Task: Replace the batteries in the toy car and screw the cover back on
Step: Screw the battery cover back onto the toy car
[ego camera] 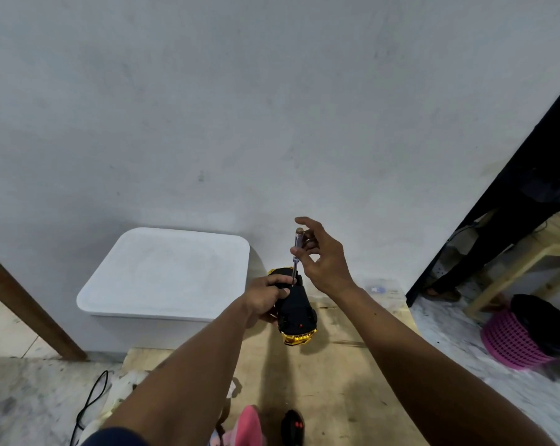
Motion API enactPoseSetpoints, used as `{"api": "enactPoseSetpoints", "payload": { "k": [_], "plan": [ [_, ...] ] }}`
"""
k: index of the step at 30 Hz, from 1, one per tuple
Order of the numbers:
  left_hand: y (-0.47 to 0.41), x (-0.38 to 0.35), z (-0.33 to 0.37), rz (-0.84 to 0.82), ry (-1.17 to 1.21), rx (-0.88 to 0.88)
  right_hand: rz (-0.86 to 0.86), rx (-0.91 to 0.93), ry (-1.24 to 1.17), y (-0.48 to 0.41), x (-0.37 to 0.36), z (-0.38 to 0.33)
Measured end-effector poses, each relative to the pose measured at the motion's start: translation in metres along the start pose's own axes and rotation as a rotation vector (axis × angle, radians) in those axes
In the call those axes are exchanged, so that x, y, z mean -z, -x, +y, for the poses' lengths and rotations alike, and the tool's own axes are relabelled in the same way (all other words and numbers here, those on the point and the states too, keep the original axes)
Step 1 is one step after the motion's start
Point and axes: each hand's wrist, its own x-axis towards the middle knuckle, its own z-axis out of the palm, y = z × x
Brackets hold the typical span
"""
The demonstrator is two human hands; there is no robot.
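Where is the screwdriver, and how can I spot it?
Find the big white box. Just right of it, the left hand holds a black-and-gold toy car upside down. The screwdriver stands upright on the car, pinched by the right hand: thin, with a see-through handle.

A pale wooden table top (343,375), scuffed and streaked dark, stands against the wall. At its near edge lies a black controller (292,426) with red buttons, and just to its left something pink (248,424). In the far right corner sits a clear packet (380,289) with a blue spot. The toy car (296,312) is low over the wood, gold end nearest; I cannot tell whether it touches.
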Motion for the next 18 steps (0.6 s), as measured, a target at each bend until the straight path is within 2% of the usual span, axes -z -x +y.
{"api": "enactPoseSetpoints", "payload": {
  "k": [10, 18],
  "plan": [
    [-0.0004, 0.0021, -0.0010, 0.002, 0.034, 0.005, 0.036, 0.011, 0.006, 0.0049, 0.0039, 0.0060],
    [0.0011, 0.0031, -0.0033, 0.003, 0.021, 0.017, -0.021, -0.008, 0.001, 0.0039, 0.0019, 0.0026]
  ]
}}
